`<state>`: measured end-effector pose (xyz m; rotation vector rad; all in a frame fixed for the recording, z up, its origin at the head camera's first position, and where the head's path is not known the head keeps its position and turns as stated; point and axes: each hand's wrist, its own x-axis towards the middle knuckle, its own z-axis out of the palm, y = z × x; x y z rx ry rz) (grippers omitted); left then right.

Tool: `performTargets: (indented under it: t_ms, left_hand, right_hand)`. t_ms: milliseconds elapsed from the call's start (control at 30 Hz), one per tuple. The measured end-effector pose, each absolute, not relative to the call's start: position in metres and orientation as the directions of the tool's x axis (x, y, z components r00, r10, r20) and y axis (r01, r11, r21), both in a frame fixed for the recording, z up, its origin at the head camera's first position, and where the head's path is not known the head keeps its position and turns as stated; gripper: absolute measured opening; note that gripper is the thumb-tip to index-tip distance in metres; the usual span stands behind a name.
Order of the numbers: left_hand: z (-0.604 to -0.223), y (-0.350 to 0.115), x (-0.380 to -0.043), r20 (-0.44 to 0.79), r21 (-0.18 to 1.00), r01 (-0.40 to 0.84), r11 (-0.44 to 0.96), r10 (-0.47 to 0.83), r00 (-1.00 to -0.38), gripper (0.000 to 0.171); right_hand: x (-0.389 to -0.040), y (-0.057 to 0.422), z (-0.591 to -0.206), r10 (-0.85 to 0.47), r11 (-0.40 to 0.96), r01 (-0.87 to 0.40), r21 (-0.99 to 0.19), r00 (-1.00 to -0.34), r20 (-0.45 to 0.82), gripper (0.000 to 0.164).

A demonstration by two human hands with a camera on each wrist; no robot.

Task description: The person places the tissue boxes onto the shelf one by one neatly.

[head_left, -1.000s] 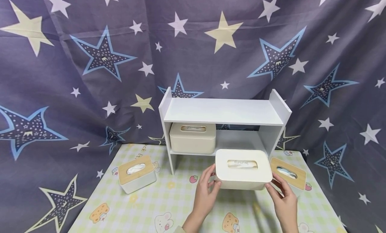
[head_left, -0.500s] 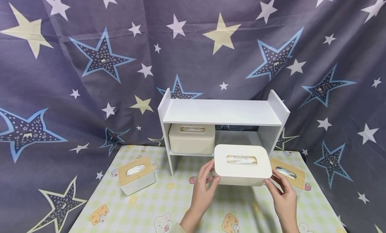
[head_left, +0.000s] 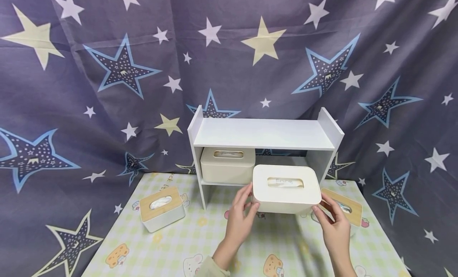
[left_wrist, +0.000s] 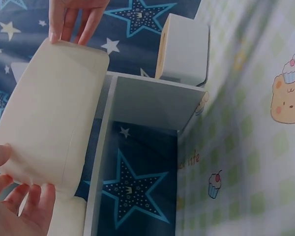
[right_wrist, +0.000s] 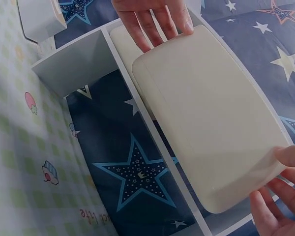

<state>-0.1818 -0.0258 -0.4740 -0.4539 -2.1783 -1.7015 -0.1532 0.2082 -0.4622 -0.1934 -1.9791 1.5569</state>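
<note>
Head view: left hand and right hand hold a cream tissue box between them, off the surface, slotted lid up, in front of the right part of the white shelf unit; can't tell if it touches the lower board. Left hand's fingers curled on the box's left end, right hand's fingers curled on the right end, so both sets spread only as far as the grip. Pale stuff shows in the slot, print too small to read. Second cream box sits on the lower board by the shelf unit's left wall. Shelf unit stands toward the surface's far edge. Left wood-lidded box near surface's left edge; right wood-lidded box near right edge, partly behind right hand. Starry curtain behind
</note>
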Motion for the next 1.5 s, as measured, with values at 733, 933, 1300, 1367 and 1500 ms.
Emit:
performTargets:
  t_ms: [733, 933, 1300, 1367, 1500]
  left_hand:
    - [-0.471, -0.013, -0.208, 0.441, 0.856, 0.438, 0.274, 0.052, -0.896, 0.058]
    - [-0.473, -0.010, -0.214, 0.414, 0.868, 0.406, 0.285, 0.037, -0.910, 0.058]
    - [-0.470, -0.003, -0.217, 0.380, 0.885, 0.363, 0.293, -0.001, -0.925, 0.053]
    - [-0.470, -0.001, -0.217, 0.376, 0.891, 0.359, 0.278, -0.009, -0.927, 0.051]
    - [-0.471, 0.001, -0.215, 0.379, 0.888, 0.363, 0.282, -0.002, -0.925, 0.053]
  right_hand:
    - [-0.181, 0.218, -0.462, 0.468, 0.252, -0.300, -0.920, -0.794, 0.387, 0.039]
    - [-0.187, 0.217, -0.466, 0.473, 0.258, -0.263, -0.930, -0.805, 0.359, 0.039]
    - [-0.196, 0.216, -0.467, 0.499, 0.220, -0.286, -0.932, -0.788, 0.360, 0.040]
    - [-0.198, 0.216, -0.468, 0.506, 0.211, -0.295, -0.932, -0.782, 0.363, 0.039]
    - [-0.201, 0.215, -0.468, 0.508, 0.216, -0.303, -0.928, -0.777, 0.372, 0.038]
